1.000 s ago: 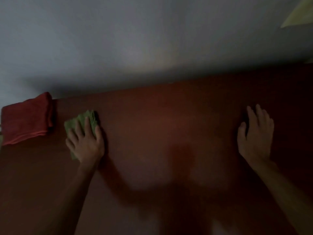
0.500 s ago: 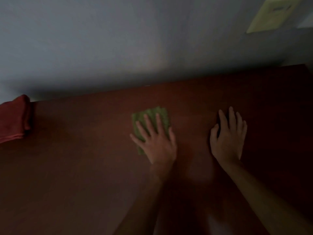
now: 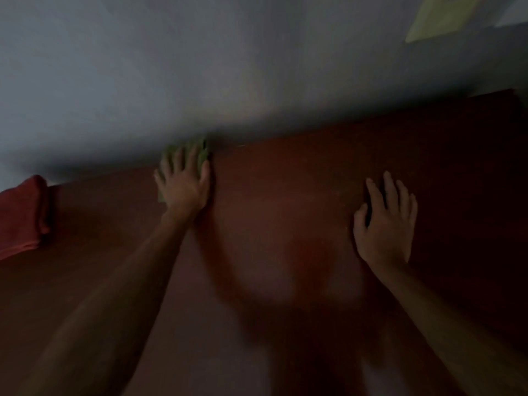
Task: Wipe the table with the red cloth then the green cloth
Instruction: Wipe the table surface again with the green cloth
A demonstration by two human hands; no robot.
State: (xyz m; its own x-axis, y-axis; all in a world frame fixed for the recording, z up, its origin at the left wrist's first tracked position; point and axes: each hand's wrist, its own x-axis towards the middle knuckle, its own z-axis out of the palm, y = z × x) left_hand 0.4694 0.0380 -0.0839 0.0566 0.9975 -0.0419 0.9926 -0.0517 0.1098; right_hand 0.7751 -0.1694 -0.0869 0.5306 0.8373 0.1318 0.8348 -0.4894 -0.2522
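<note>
Pretty dim shot, so take the details loosely. The left hand is flat on the green cloth, palm down, fingers spread wide and pressing rather than pinching it. The cloth is way out at the far edge of the counter, right up where the counter meets the wall, a bit left of middle. Only the far corners of the cloth and a sliver by the wrist peek out from under the hand.

The right hand is just resting flat on the bare counter off to the right, fingers open and spread, holding nothing. Looks like it's there to brace.

The red cloth sits folded at the far left edge, well apart from both hands, nobody touching it.

So where are we in the task? My read: the red cloth being folded and parked off to the side while the green one is under a pressing palm suggests the red pass is done and this is the second half. How much of the counter the green cloth has covered I honestly can't tell, no wet streaks or marks show in this light. The near part and the right side where the other hand rests would be my guess for what's left.
</note>
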